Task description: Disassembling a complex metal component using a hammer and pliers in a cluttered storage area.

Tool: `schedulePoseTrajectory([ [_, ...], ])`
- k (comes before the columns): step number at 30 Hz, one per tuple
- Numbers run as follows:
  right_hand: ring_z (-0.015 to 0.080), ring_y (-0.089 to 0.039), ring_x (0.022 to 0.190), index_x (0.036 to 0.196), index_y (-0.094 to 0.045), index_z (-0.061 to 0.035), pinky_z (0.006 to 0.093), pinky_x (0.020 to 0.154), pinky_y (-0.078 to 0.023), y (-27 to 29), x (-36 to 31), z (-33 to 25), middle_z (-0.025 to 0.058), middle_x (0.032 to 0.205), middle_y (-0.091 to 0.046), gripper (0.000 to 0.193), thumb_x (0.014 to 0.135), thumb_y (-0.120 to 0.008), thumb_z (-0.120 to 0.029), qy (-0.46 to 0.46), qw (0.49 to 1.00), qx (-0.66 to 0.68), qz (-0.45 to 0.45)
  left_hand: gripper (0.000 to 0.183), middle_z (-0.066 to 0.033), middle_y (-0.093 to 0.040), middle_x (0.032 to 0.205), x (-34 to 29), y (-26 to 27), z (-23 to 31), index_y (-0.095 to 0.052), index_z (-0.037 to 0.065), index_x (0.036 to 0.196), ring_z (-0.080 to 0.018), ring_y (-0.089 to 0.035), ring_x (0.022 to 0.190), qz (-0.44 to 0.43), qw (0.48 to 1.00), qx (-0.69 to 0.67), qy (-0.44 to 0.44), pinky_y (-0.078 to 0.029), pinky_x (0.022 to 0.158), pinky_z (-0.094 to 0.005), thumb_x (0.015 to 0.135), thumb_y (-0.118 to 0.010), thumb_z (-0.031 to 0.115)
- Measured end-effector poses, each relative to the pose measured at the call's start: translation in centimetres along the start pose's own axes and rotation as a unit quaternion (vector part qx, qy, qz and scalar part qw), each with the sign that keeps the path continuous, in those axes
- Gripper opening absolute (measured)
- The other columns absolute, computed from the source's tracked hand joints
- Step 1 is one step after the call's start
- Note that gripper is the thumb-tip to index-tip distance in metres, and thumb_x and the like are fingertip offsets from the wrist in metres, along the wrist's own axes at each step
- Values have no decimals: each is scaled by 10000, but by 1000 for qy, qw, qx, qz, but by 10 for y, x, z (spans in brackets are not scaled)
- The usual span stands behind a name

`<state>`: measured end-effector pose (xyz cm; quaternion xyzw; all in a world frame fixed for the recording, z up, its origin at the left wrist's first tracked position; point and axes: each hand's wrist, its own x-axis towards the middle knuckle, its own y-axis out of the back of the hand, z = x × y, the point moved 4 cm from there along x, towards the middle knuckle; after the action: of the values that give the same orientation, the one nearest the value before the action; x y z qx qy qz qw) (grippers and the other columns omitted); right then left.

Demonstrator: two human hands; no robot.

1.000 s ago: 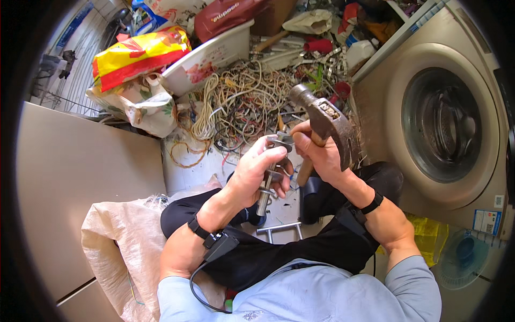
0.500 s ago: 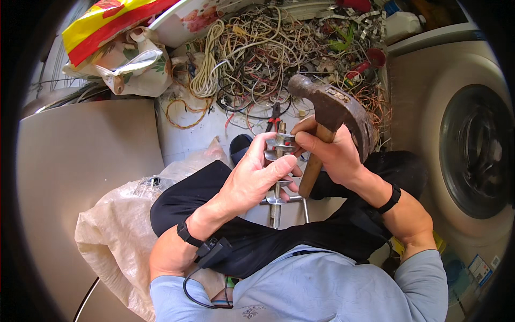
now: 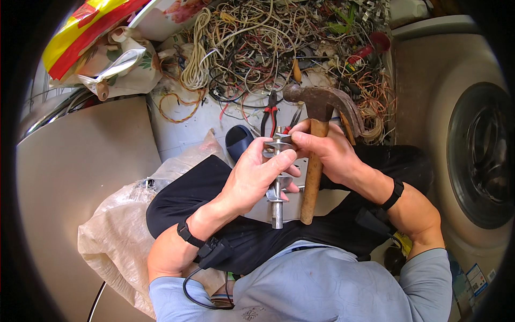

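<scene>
A shiny metal screw auger point(image 3: 277, 194) with spiral flanges stands roughly upright above my lap. My left hand point(image 3: 248, 177) is closed around its middle, thumb in front and fingertips showing behind. With thumb and index finger, my right hand point(image 3: 333, 153) touches the auger's upper end. That same hand also keeps a claw hammer point(image 3: 311, 185) in its grip, its wooden handle hanging down and its rusty head above the knuckles. Part of the handle is hidden behind the right thumb. Beyond the auger, red-handled pliers point(image 3: 271, 115) lie on the floor.
A tangled heap of wires point(image 3: 257, 48) spreads across the far floor. A washing machine point(image 3: 426, 70) stands at right. On the left are a beige panel point(image 3: 80, 155), a pale woven sack point(image 3: 115, 236) and a printed bag point(image 3: 123, 70). A dark slipper point(image 3: 239, 142) lies beyond my left hand.
The hammer has tilted more upright, its head shifting slightly left and its handle end swinging lower. Both hands stay on the auger. The head view has shifted a little.
</scene>
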<state>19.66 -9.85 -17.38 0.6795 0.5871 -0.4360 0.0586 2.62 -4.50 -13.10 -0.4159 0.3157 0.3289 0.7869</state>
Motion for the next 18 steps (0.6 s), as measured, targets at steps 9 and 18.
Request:
schedulePoseTrajectory([
  [9,173,-692,930,1069,-659,10,358,874,-580,5,-1,4,88,1005,-693,227,1001,-699,-202,-11,1000,11,0,610,-185,-673,1076,8,2,-7,-411,-3,1344,-234,-732,729,-12,1000,-2,14,-615,580,-322,1001,-710,404],
  [18,114,-622,799,962,-702,-2,299,754,-512,-4,-9,-3,28,842,-673,322,922,-752,-317,26,992,-119,22,543,-134,-693,991,8,-4,-15,-399,-9,1343,-190,-719,723,44,995,87,20,-575,579,-306,998,-726,252],
])
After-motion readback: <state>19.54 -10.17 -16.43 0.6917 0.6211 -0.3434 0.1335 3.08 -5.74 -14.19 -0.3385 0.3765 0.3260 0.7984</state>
